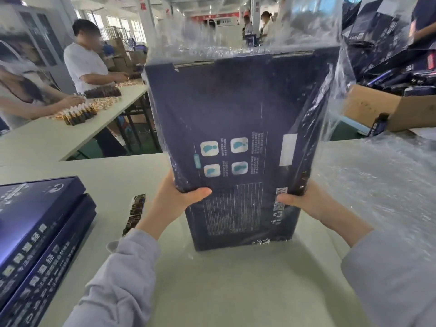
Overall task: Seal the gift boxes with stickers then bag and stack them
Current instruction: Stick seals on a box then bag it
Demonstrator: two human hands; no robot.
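A large dark blue gift box (236, 114) stands upright on its short end in the middle of the table, its printed back facing me. A clear plastic bag (335, 74) covers it, with loose film rising above the top edge. My left hand (179, 197) grips the box's lower left side, thumb across the face. At the lower right side, my right hand (304, 201) grips it the same way. A strip of dark stickers (134, 213) lies flat on the table left of the box.
Two more dark blue boxes (35, 244) lie stacked at the left front. A heap of clear bags (377, 175) fills the right side. Behind it sits an open cardboard carton (377, 109) of dark packages. Two people work at a table (59, 138) of small bottles at the back left.
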